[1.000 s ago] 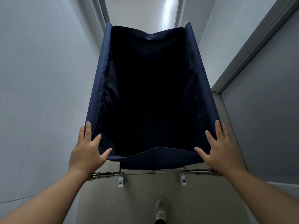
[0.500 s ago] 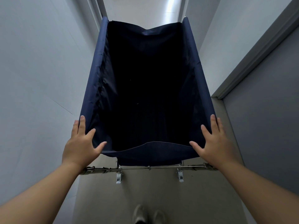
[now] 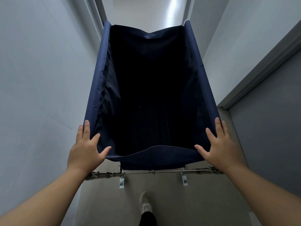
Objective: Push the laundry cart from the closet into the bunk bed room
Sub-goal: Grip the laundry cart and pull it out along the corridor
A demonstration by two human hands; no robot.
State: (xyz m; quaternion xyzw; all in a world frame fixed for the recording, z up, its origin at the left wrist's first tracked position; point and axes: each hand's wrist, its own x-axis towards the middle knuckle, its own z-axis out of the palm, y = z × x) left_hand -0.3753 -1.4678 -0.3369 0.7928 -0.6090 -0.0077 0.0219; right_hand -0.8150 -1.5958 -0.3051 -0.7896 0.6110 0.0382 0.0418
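Note:
The laundry cart is a deep navy fabric bag on a metal frame, filling the middle of the head view; its inside is dark and looks empty. My left hand grips the near left corner of the rim, thumb inside the bag. My right hand grips the near right corner the same way. A chrome cross bar with two caster brackets shows under the near edge.
A narrow corridor: a pale wall close on the left, a white wall and a grey door with its frame on the right. Beige floor lies underfoot, with my shoe behind the cart. The passage continues ahead.
The cart has rolled forward along the corridor with both hands holding its corners. One foot has stepped forward, and the grey door on the right has drawn nearer.

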